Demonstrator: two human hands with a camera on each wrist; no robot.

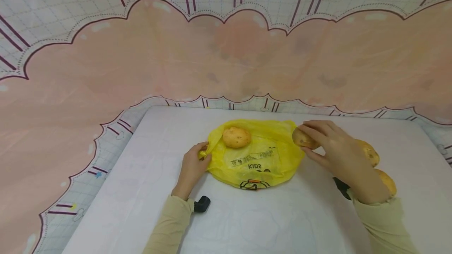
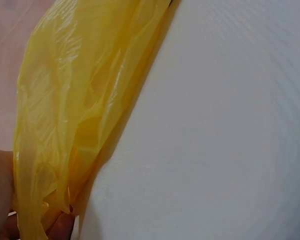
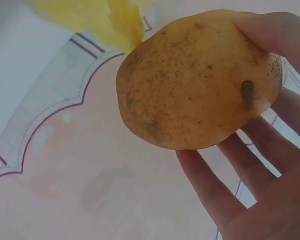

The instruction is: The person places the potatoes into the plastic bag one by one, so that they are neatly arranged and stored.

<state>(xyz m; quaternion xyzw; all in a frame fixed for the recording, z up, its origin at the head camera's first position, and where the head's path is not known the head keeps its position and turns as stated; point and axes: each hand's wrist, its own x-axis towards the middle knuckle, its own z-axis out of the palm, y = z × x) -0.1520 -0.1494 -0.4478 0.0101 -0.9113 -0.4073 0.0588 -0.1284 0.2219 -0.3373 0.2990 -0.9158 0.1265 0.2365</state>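
A yellow plastic bag (image 1: 219, 166) lies on the white table with its mouth spread wide. One potato (image 1: 236, 137) rests on the bag near its far left side. My left hand (image 1: 193, 166) pinches the bag's left edge; in the left wrist view the yellow film (image 2: 85, 90) bunches at the fingertips. At the bag's right edge, my right hand (image 1: 337, 156) grips a second potato (image 3: 200, 80) between thumb and fingers. That potato has dark spots on its skin in the right wrist view.
Two more potatoes, one farther (image 1: 369, 153) and one nearer (image 1: 386, 181), lie on the table (image 1: 261, 222) beyond the right forearm, which partly covers them. A cloth with cloud patterns (image 1: 212, 58) hangs behind the table. Black wrist mounts (image 1: 202, 204) stick out by the sleeves.
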